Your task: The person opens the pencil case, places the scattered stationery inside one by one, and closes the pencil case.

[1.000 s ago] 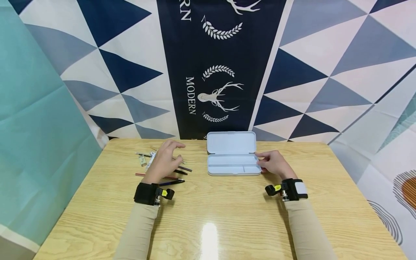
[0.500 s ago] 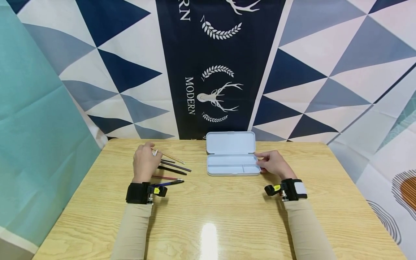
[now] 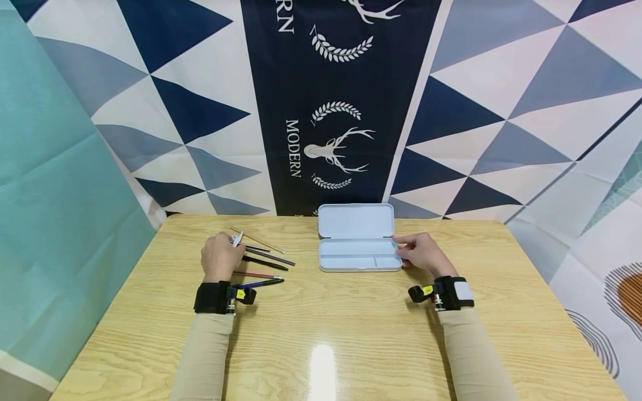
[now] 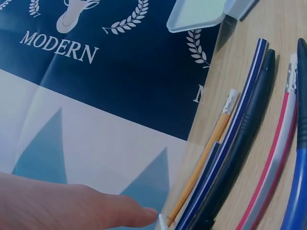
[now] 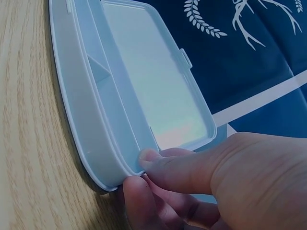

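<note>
My left hand (image 3: 220, 257) is lowered over the left end of a loose group of pens and pencils. A slim white object (image 3: 238, 239) with a narrow tip shows between its thumb and fingers; I cannot tell whether they pinch it. In the left wrist view the index fingertip (image 4: 149, 216) is right at that white tip. The small eraser seen there earlier is hidden. My right hand (image 3: 423, 253) pinches the right end wall of a pale blue pencil case (image 3: 351, 271), thumb inside and fingers outside. Its lid (image 5: 153, 81) stands open; a divided tray shows inside.
Beside the left hand lie a yellow pencil (image 4: 218, 127), a dark blue striped pencil (image 4: 247, 96), a black pen (image 4: 254, 110), a red striped pencil (image 4: 278, 143) and a blue pen (image 4: 293, 187). A patterned cloth (image 3: 331, 111) hangs behind the wooden table (image 3: 376, 334).
My left hand has moved left from above the pens, then slightly toward me, and come down around the white object and over the eraser. The right hand and the pencil case have stayed put.
</note>
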Motion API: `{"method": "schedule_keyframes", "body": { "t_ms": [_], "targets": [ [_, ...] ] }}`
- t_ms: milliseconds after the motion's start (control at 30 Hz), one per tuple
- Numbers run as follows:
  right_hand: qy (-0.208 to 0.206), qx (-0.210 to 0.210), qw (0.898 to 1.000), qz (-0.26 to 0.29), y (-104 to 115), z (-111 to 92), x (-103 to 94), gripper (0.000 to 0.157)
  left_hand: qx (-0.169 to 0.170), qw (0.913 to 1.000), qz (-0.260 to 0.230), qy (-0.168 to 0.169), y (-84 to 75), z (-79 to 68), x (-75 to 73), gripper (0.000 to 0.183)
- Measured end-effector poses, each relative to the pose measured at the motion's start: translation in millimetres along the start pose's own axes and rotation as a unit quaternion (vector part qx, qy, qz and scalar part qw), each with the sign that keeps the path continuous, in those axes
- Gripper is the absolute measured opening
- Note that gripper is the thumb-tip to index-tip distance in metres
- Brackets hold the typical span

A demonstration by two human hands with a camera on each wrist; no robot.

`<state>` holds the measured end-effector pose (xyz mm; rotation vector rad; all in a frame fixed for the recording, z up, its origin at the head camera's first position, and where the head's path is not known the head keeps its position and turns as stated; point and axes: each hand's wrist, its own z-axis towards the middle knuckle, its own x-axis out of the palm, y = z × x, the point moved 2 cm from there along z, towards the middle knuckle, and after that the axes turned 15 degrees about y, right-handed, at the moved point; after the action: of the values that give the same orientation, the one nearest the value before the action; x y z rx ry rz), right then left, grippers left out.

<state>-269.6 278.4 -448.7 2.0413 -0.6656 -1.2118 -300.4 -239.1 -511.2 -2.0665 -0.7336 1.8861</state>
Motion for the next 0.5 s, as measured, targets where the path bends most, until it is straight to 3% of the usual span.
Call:
{"method": "schedule_keyframes", "body": {
  "t_ms": [233, 500],
  "targets": [
    [0.000, 0.001, 1.000, 0.005, 0.6, 0.3, -0.2, 0.047, -0.043, 0.9990, -0.004, 0.014, -0.2, -5.3, -3.0, 0.034],
    [0.002, 0.005, 1.000, 0.004, 0.8, -0.1, 0.4, 0.048, -0.031, 0.9995, 0.004, 0.000, -0.9, -10.7, -4.1, 0.029]
  ]
}}
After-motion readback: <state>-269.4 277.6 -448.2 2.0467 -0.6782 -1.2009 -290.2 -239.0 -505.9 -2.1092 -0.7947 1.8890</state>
